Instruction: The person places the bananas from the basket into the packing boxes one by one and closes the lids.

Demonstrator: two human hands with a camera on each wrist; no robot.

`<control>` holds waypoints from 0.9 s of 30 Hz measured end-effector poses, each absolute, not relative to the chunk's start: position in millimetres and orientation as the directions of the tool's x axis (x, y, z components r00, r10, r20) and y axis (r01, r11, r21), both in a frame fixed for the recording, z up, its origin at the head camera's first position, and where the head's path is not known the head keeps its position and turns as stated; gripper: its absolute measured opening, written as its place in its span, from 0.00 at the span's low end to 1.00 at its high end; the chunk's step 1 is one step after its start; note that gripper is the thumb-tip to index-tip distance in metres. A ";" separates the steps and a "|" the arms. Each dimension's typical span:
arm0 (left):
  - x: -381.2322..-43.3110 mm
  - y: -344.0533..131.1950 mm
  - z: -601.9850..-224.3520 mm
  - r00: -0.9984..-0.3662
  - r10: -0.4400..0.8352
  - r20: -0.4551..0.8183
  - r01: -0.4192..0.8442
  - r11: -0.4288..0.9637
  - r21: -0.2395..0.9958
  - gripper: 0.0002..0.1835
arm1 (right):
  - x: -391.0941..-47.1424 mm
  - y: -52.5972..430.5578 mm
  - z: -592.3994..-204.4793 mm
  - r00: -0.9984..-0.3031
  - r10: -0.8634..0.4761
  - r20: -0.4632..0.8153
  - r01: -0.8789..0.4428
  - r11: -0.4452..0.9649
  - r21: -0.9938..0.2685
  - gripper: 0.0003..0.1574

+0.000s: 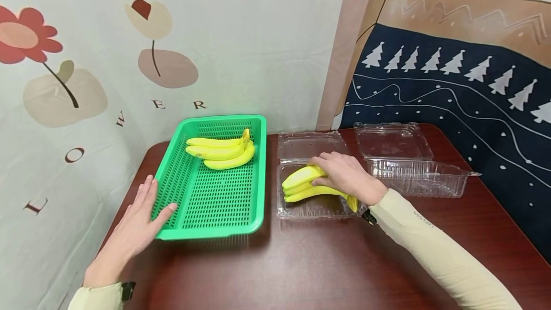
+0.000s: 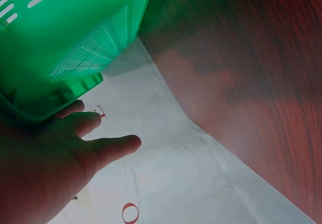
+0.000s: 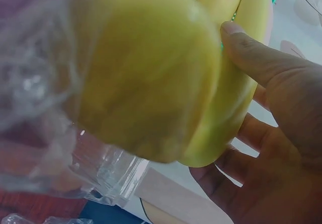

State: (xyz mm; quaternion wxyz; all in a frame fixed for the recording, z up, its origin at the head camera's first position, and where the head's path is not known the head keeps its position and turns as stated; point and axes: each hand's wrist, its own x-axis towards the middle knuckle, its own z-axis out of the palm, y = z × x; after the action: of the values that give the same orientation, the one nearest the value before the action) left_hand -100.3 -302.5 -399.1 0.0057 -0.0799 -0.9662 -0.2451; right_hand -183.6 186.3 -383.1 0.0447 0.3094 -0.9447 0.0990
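My right hand (image 1: 342, 172) grips a bunch of yellow bananas (image 1: 297, 186) over the near half of a clear plastic clamshell box (image 1: 301, 213). In the right wrist view the thumb and fingers wrap the bananas (image 3: 231, 103), whose stem end is large and blurred up close. My left hand (image 1: 139, 216) has its fingers straight along the left rim of a green plastic basket (image 1: 260, 176). The left wrist view shows that hand (image 2: 65, 148) beside the basket's outer side (image 2: 90, 22). Another bunch of bananas (image 1: 221, 150) lies at the back of the basket.
A second clear clamshell box (image 1: 417, 178), lid tipped back, stands at the right on the dark red wooden table (image 1: 301, 262). Behind the table hang a pale flower-print cloth (image 1: 258, 51) and a dark cloth with white trees (image 1: 452, 85).
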 end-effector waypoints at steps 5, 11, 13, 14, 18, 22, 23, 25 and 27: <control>-100.8 -302.4 -399.7 -0.986 0.154 0.057 0.162 0.867 0.471 0.47 | -183.2 186.6 -386.4 -0.806 -0.568 0.165 -0.590 0.792 -0.156 0.31; -100.6 -302.1 -400.2 -0.987 0.153 0.049 0.158 0.869 0.469 0.48 | -181.3 187.8 -388.9 -0.810 -0.564 0.161 -0.586 0.795 -0.156 0.31; -100.7 -302.1 -400.3 -0.987 0.153 0.045 0.156 0.870 0.467 0.48 | -180.6 188.7 -388.7 -0.807 -0.569 0.161 -0.590 0.791 -0.160 0.32; -100.7 -302.1 -400.4 -0.987 0.152 0.042 0.154 0.871 0.467 0.48 | -180.1 189.4 -388.3 -0.806 -0.570 0.160 -0.591 0.790 -0.163 0.32; -101.0 -302.8 -400.1 -0.988 0.149 0.038 0.150 0.872 0.465 0.48 | -176.9 193.1 -386.0 -0.808 -0.571 0.148 -0.590 0.782 -0.202 0.36; -101.8 -303.6 -400.1 -0.988 0.151 0.039 0.151 0.872 0.466 0.48 | -172.9 198.1 -384.3 -0.817 -0.563 0.124 -0.575 0.783 -0.238 0.37; -102.0 -303.8 -400.2 -0.988 0.152 0.038 0.152 0.872 0.466 0.48 | -172.0 199.5 -384.3 -0.819 -0.561 0.120 -0.572 0.782 -0.247 0.36; -102.1 -304.0 -400.1 -0.988 0.153 0.036 0.152 0.871 0.467 0.48 | -170.7 202.4 -384.6 -0.822 -0.557 0.118 -0.567 0.783 -0.255 0.35; -102.2 -304.0 -399.9 -0.988 0.154 0.032 0.151 0.870 0.470 0.48 | -170.0 205.2 -385.8 -0.821 -0.557 0.125 -0.568 0.780 -0.263 0.34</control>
State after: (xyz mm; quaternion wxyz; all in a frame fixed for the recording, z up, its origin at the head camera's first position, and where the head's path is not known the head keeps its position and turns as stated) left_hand -102.2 -304.0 -399.9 -0.0034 -0.0788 -0.9669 -0.2427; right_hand -170.0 205.2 -385.8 0.0204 0.2982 -0.9431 0.1456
